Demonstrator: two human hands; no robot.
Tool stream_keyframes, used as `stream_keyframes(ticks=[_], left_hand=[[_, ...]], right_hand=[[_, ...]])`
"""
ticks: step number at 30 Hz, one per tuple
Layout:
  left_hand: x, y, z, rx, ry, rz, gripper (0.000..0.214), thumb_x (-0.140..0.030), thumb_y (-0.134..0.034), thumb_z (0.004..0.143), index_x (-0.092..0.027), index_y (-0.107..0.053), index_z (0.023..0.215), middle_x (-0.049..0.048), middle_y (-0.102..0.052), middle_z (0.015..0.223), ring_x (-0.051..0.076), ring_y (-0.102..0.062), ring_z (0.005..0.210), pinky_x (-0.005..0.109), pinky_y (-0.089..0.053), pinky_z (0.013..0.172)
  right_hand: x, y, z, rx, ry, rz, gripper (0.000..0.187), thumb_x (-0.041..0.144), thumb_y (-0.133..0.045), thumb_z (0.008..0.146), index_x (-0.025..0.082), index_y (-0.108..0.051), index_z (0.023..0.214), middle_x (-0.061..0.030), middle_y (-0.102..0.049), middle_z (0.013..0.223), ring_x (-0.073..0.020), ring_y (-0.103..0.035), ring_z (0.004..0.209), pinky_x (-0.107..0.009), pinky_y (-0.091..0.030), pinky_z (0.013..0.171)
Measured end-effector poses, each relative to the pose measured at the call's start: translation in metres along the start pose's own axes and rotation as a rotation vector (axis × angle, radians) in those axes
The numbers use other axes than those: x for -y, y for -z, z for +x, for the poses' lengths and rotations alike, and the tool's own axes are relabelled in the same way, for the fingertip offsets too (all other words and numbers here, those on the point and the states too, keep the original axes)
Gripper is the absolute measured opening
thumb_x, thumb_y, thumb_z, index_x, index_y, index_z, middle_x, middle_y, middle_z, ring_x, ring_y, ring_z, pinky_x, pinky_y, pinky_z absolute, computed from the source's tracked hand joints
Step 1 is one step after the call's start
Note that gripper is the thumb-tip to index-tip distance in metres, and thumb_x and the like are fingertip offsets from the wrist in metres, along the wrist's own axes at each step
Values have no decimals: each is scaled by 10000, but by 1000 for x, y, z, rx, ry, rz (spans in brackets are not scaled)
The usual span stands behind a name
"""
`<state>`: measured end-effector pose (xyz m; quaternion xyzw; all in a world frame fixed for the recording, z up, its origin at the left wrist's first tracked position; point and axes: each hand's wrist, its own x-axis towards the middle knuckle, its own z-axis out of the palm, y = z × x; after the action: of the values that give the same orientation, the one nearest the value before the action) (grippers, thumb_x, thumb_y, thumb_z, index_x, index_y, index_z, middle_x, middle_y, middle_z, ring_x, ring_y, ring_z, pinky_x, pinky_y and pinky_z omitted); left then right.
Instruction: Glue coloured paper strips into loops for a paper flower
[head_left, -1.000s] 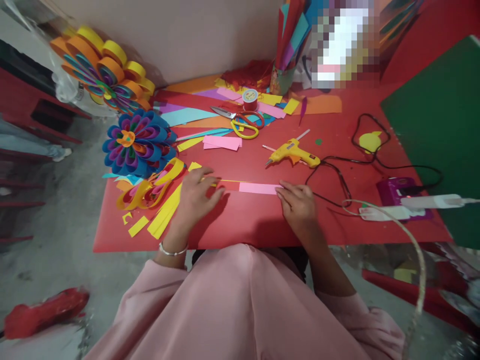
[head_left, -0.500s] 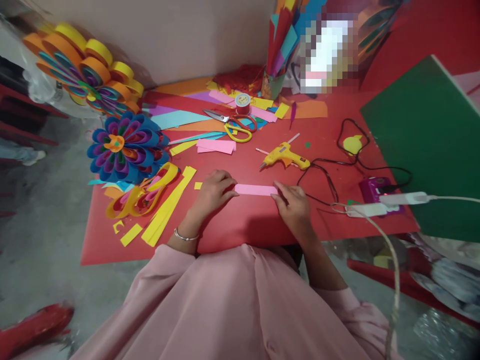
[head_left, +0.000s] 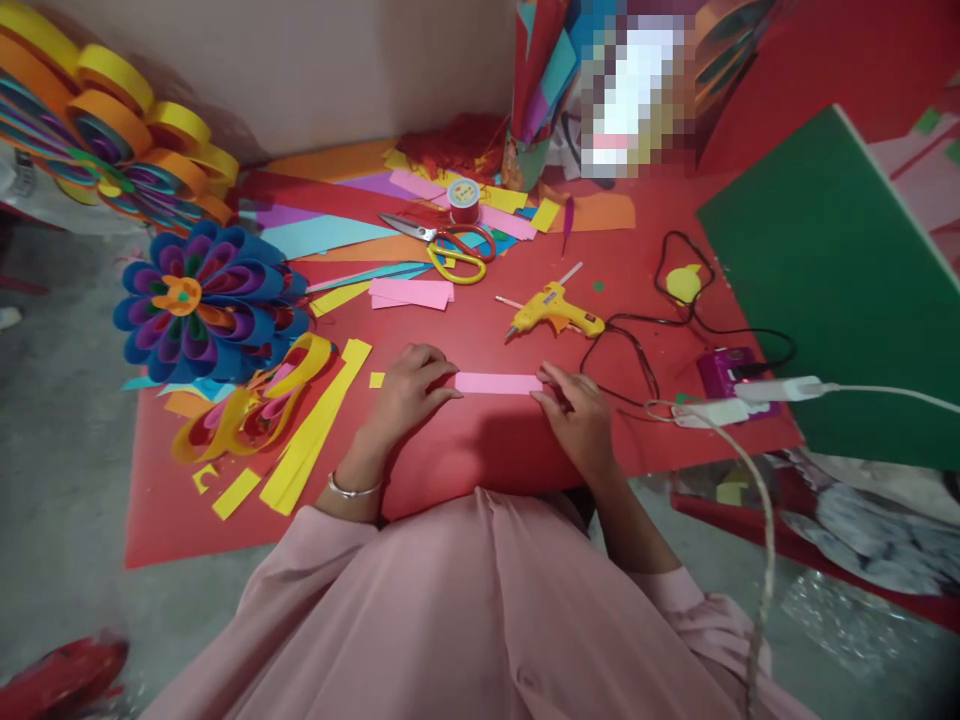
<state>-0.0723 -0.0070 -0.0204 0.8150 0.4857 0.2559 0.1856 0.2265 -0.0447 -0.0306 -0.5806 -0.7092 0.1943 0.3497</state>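
Observation:
A pink paper strip [head_left: 497, 383] stretches flat between my two hands, low over the red table. My left hand [head_left: 417, 388] pinches its left end between thumb and fingers. At the right end, my right hand [head_left: 579, 412] grips it the same way. Beyond the strip lies a yellow glue gun [head_left: 556, 310], its nozzle pointing left. More pink strips [head_left: 411, 293] rest in a small pile past my left hand. A small yellow paper piece [head_left: 377, 380] sits just left of that hand.
Left stand a blue-and-purple paper flower [head_left: 214, 300], looped yellow paper [head_left: 247, 405] and long yellow strips [head_left: 319, 425]. Scissors [head_left: 442, 245] and a thread spool [head_left: 463, 200] lie at the back. Right are a black cord [head_left: 637, 345], a purple power box [head_left: 724, 372] and a green board [head_left: 832, 300].
The view has turned slightly, so the table's contents appear shifted left. Both hands keep hold of the pink strip, in nearly the same pose.

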Motion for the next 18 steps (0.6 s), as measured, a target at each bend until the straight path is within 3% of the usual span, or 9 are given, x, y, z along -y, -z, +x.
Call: stream_keyframes(ticks=[4, 10, 18], left_hand=[[4, -2, 0, 5, 37, 4, 379, -582, -709, 928, -228, -779, 1041, 87, -691, 1035, 239, -629, 1006, 394, -516, 897], [3, -2, 1, -59, -18, -56, 351, -556, -716, 936, -216, -784, 994, 81, -711, 1006, 226, -644, 978, 385, -509, 881], [-2, -5, -1, -126, -12, -171, 250, -488, -765, 920, -240, -786, 945, 73, -755, 1060, 230, -683, 1016, 409, -510, 916]], right_hand=[[-1, 1, 2, -21, 32, 1, 357, 326, -643, 998, 231, -692, 1338, -93, -792, 1092, -258, -712, 993, -433, -563, 952], [-7, 3, 9, 53, 28, 20, 349, 309, -671, 977, 231, -702, 1316, -82, -784, 1098, -267, -699, 1026, -433, -565, 940], [-11, -5, 2, -50, 84, 8, 334, 303, -676, 979, 225, -713, 1301, -97, -799, 1105, -275, -711, 1010, -447, -572, 943]])
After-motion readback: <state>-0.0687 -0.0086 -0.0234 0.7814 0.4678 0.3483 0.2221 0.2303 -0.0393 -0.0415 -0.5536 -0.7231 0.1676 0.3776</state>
